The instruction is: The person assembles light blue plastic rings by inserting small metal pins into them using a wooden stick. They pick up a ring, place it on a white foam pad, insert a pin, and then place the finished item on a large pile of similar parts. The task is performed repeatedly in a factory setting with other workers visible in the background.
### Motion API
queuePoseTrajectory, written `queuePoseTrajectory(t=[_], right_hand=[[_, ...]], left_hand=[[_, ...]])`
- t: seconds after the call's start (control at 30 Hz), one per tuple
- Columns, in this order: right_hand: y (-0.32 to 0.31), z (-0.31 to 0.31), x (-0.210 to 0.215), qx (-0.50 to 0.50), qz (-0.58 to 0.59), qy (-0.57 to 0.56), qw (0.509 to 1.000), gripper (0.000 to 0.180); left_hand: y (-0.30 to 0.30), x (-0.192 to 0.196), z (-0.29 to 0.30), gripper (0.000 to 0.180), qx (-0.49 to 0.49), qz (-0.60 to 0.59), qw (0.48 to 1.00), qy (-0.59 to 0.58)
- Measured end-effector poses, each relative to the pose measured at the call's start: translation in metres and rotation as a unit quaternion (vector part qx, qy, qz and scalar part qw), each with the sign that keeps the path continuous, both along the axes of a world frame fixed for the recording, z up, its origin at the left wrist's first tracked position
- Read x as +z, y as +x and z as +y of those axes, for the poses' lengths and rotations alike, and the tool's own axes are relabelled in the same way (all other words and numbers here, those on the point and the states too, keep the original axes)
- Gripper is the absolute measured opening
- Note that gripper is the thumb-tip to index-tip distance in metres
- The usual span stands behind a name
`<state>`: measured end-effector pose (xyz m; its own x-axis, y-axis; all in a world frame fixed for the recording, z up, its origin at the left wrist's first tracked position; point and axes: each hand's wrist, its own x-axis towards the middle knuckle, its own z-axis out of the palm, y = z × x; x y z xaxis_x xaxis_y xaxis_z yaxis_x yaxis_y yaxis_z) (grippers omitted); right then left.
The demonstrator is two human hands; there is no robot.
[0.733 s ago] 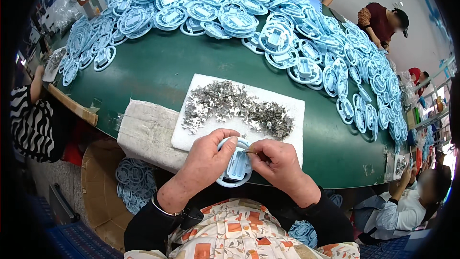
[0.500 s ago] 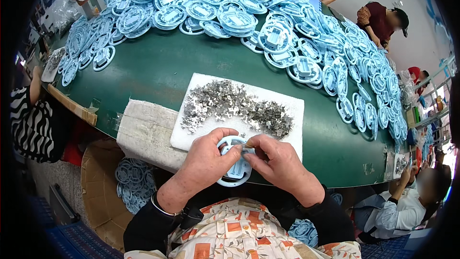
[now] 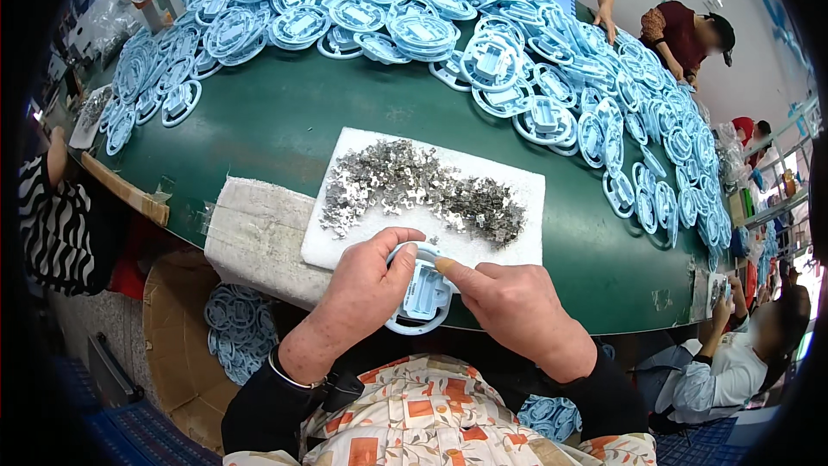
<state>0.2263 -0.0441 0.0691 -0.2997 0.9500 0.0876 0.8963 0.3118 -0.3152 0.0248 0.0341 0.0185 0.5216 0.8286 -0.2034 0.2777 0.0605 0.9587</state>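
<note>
My left hand grips a light-blue round plastic housing by its left side, thumb lying on its face. The housing has an outer ring and a rectangular recess in the middle. My right hand has its fingers curled, with one fingertip pressed on the housing's upper right edge; whether a small metal piece lies under that tip is hidden. Just beyond my hands, a white foam board carries a heap of small shiny metal clips.
Many similar blue housings are piled across the far side of the green table. A worn whitish block stands left of the board. More housings fill a cardboard box below. Other people work around the table, one at right.
My right hand has shifted its grip: the pinching fingers at the housing's top have given way to one fingertip pressing the upper right edge. The recess shows more fully.
</note>
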Motion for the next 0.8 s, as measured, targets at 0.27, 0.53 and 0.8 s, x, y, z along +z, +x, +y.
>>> queuePoseTrajectory(t=[0.27, 0.53, 0.8], right_hand=[[0.000, 0.002, 0.009, -0.091, 0.198, -0.082, 0.972, 0.024], [0.012, -0.002, -0.021, -0.147, 0.456, -0.219, 0.850, 0.026], [0.006, -0.012, 0.008, -0.153, 0.423, -0.200, 0.871, 0.024]], left_hand=[[-0.005, -0.003, -0.003, 0.029, 0.028, -0.181, 0.973, -0.141], [-0.007, 0.015, -0.014, 0.035, -0.046, -0.191, 0.971, -0.138], [-0.004, 0.034, -0.011, 0.045, -0.161, 0.046, 0.949, 0.268]])
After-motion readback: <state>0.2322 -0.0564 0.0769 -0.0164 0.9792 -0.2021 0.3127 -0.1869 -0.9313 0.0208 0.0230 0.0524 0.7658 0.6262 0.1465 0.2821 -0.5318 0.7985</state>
